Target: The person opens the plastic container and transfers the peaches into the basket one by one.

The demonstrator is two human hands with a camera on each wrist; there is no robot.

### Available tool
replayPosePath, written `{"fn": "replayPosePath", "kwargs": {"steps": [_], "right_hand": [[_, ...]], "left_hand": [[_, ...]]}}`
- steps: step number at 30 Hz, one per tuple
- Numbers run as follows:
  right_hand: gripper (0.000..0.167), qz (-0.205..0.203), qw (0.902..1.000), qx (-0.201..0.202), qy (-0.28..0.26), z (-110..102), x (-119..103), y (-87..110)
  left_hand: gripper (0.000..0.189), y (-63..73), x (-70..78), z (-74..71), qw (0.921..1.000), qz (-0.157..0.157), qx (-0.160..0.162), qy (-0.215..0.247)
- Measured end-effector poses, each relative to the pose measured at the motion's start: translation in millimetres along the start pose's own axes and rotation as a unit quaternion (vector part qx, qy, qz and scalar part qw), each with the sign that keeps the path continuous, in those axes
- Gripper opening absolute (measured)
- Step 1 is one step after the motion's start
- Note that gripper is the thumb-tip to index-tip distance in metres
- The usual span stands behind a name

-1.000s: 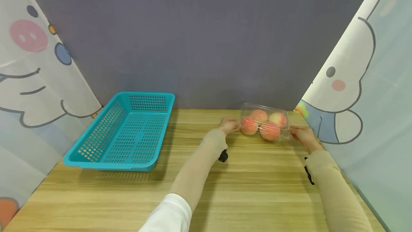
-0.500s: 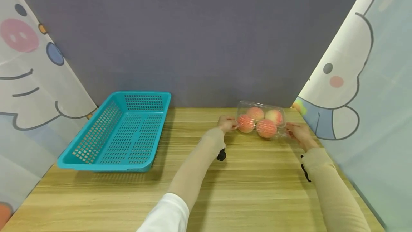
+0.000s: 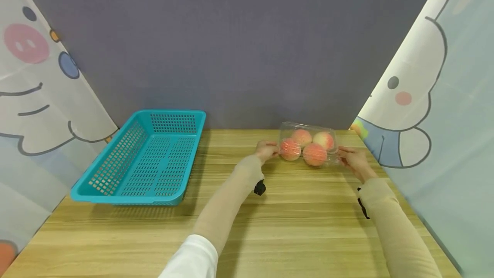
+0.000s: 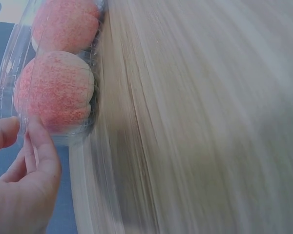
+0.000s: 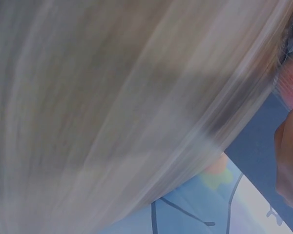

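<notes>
A clear plastic clamshell box (image 3: pixel 286 132) with several pinkish peaches (image 3: pixel 314 155) inside is at the back right of the wooden table in the head view. My left hand (image 3: pixel 266 150) grips its left end. In the left wrist view, the thumb and fingers of that left hand (image 4: pixel 31 180) pinch the box's rim (image 4: pixel 23 122) close to a peach (image 4: pixel 56 90). At the opposite end, my right hand (image 3: pixel 354 161) holds the box's right edge. The right wrist view catches only part of the right hand (image 5: pixel 290 156), beside a peach (image 5: pixel 292 80); its fingertips are out of frame.
A turquoise perforated plastic basket (image 3: pixel 194 153) stands on the left of the wooden table (image 3: pixel 305 231). A grey panel (image 3: pixel 247 46) rises behind the table. Cartoon-printed sheets (image 3: pixel 424 149) flank both sides.
Both hands have shifted the box of peaches slightly to the left, keeping their hold on its two ends. The basket stays in place; the head view has turned a little.
</notes>
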State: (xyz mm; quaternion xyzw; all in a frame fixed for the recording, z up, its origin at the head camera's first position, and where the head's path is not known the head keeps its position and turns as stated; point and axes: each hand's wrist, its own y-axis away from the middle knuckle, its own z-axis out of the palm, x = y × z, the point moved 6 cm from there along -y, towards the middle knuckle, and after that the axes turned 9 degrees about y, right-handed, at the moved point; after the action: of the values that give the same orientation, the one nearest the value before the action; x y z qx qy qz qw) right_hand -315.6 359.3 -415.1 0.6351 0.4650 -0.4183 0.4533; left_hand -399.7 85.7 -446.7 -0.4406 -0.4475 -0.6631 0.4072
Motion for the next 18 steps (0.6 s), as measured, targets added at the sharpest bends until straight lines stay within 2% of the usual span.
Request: {"fn": "replayPosePath", "kwargs": {"steps": [1, 4, 6, 8, 11, 16, 18], "right_hand": [[0.053, 0.002, 1.0000, 0.000, -0.003, 1.0, 0.3, -0.2], [0.053, 0.006, 1.0000, 0.000, -0.003, 3.6, 0.8, -1.0], [0.053, 0.010, 0.9999, 0.002, 0.001, 4.5, 1.3, -1.9], [0.053, 0.011, 0.9999, 0.003, 0.012, 5.4, 1.2, -2.3], [0.053, 0.014, 0.9995, 0.007, 0.026, 6.8, 0.8, -2.7], [0.053, 0.010, 0.9995, 0.004, 0.030, 12.3, -0.8, -2.9], [0.054, 0.005, 0.9997, -0.002, 0.023, 15.4, -1.9, -2.2]], "left_hand": [[0.040, 15.3, 9.1, 0.8, 1.0000, -0.003, 0.000, -0.005], [0.040, 44.2, 26.8, 1.3, 1.0000, -0.003, -0.007, -0.001], [0.039, 48.1, 27.7, -0.7, 1.0000, -0.003, -0.005, 0.005], [0.039, 44.6, 24.5, -3.5, 0.9998, -0.005, -0.003, 0.017], [0.040, 27.9, 11.9, -8.8, 0.9993, -0.012, -0.005, 0.036], [0.044, 27.7, 7.8, -14.4, 0.9975, -0.036, -0.020, 0.058], [0.044, 28.7, 6.9, -17.5, 0.9974, -0.037, -0.020, 0.059]]}}
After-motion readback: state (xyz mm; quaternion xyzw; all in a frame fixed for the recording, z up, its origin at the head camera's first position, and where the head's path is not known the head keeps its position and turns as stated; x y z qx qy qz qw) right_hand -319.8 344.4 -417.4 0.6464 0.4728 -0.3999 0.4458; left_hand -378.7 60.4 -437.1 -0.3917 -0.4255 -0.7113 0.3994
